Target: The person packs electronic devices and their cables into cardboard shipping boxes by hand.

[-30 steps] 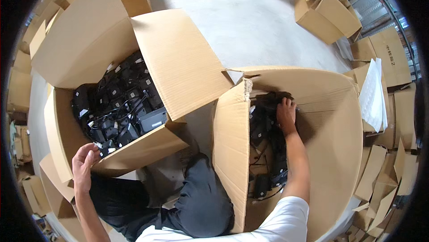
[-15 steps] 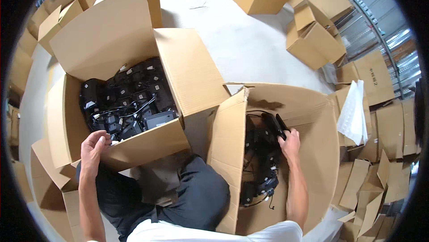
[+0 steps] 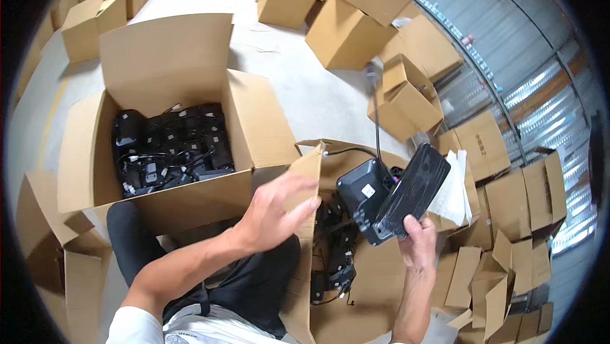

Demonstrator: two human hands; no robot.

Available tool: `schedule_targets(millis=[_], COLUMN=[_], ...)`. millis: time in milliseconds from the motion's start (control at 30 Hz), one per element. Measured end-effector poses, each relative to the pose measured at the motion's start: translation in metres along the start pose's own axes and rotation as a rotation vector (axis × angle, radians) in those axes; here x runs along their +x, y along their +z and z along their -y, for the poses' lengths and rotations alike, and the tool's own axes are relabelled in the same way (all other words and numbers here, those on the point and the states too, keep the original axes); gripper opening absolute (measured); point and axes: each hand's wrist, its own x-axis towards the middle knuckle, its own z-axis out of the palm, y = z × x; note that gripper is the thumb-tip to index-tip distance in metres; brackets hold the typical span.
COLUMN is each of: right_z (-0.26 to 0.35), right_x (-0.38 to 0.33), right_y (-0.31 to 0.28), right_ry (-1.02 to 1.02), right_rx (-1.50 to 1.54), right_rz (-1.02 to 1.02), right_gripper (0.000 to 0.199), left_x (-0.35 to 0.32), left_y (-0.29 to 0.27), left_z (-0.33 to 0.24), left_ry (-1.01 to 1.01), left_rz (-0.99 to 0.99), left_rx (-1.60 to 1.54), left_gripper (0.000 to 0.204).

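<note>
My right hand (image 3: 419, 239) grips the lower end of a black plastic unit (image 3: 410, 194), a long glossy panel joined to a squarish housing with a small white label. Black cables stand out from the unit, one rising above it and one reaching left. It is held up over the right-hand cardboard box (image 3: 368, 306), where more black parts with wires (image 3: 337, 261) lie. My left hand (image 3: 276, 210), slightly blurred, holds nothing; its fingers are apart beside that box's left flap (image 3: 305, 172). Whether they touch the flap is unclear.
An open cardboard box (image 3: 171, 207) on the left holds rows of black units (image 3: 184, 134) with loose wires on top. Other cartons (image 3: 406, 99) stand across the pale floor. Flattened cardboard (image 3: 508, 204) and white wrapping (image 3: 454, 185) lie at the right.
My right hand has lifted the black unit up out of the right box. My left hand has moved right, from the left box to the right box's flap. The view has shifted.
</note>
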Motion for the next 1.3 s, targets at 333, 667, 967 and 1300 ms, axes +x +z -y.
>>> schedule_targets(millis=[333, 667, 967, 1300], right_z=[0.008, -0.021, -0.086, -0.081], right_x=[0.022, 0.032, 0.018, 0.002], right_y=[0.113, 0.192, 0.239, 0.265], right_ry=[-0.259, -0.228, -0.046, -0.775], right_rx=[-0.288, -0.428, 0.125, -0.615], right_rz=[-0.135, 0.250, 0.190, 0.167], right_gripper=[0.028, 0.027, 0.038, 0.073], left_x=[-0.033, -0.052, -0.078, -0.104], left_y=[-0.061, -0.104, -0.096, -0.115], left_z=[0.013, 0.021, 0.041, 0.023], left_ry=[-0.682, -0.431, -0.566, -0.391], left_rz=[0.128, -0.270, -0.594, -0.513], left_rx=[-0.648, -0.885, -1.010, -0.565], left_gripper=[0.045, 0.055, 0.040, 0.066])
